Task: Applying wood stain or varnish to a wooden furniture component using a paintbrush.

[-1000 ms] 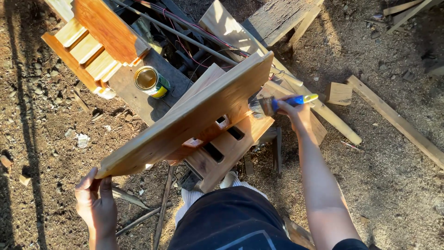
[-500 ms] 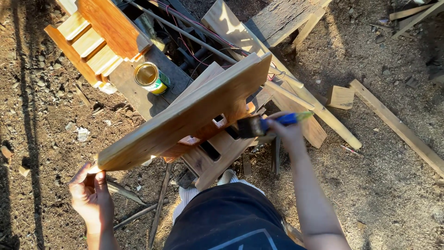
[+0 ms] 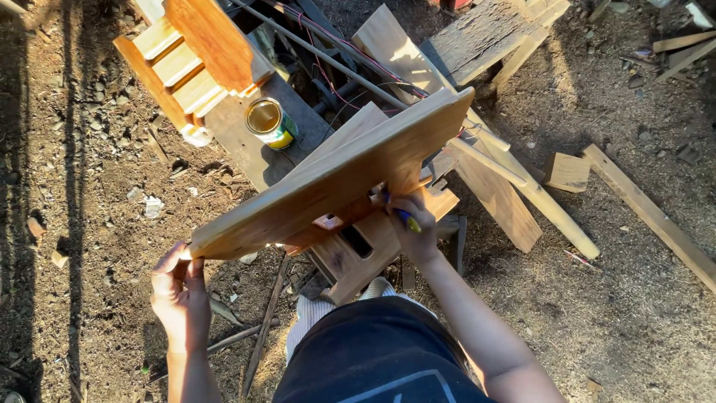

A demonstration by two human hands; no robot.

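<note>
Since a moment ago, the right hand (image 3: 412, 224) has drawn in from the board's far side and now sits tucked under the lower edge of the wooden board (image 3: 335, 179), fingers curled tight around a brush with a blue and yellow handle (image 3: 406, 219); its bristles are hidden behind the board, so whether they touch wood is hard to tell. At the near corner, the left hand (image 3: 179, 295) pinches the board, thumb on top and fingers beneath, keeping it tilted up on edge over a slotted wooden piece (image 3: 365, 246). Just beyond the board, an open tin can (image 3: 270, 122) stands on a dark plank (image 3: 246, 145), beside an orange-stained slatted frame (image 3: 190, 63). Red and black wires (image 3: 350, 60) trail behind, and loose planks (image 3: 492, 186) and a small offcut block (image 3: 567, 172) lie to the right. Everything rests on bare dirt ground (image 3: 89, 186) scattered with stones and chips, outdoors in low, slanting sunlight.
</note>
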